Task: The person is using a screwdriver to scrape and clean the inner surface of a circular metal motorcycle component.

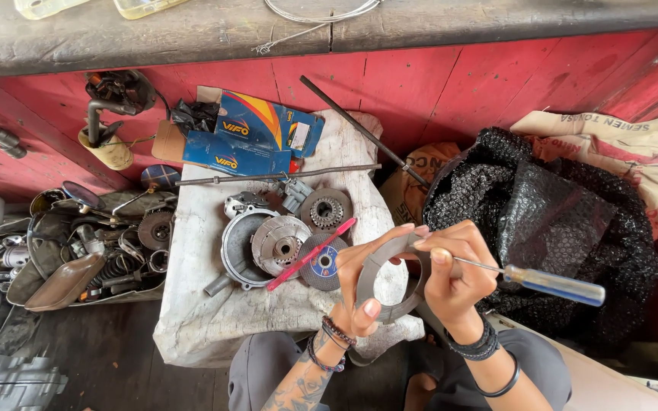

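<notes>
Soft even daylight, sharp focus, faint shadows.

The left hand gripped a grey ring. At its three o'clock, the right hand pinched a blue-handled screwdriver against it.

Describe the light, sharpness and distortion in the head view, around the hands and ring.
Head view: soft, even daylight, no hard shadows or glare. The ring, left hand and right hand with its screwdriver are sharp, no motion blur. The metal parts on the cloth are crisp too. The wide lens bows the top shelf; the lower left corner falls dim.
</notes>
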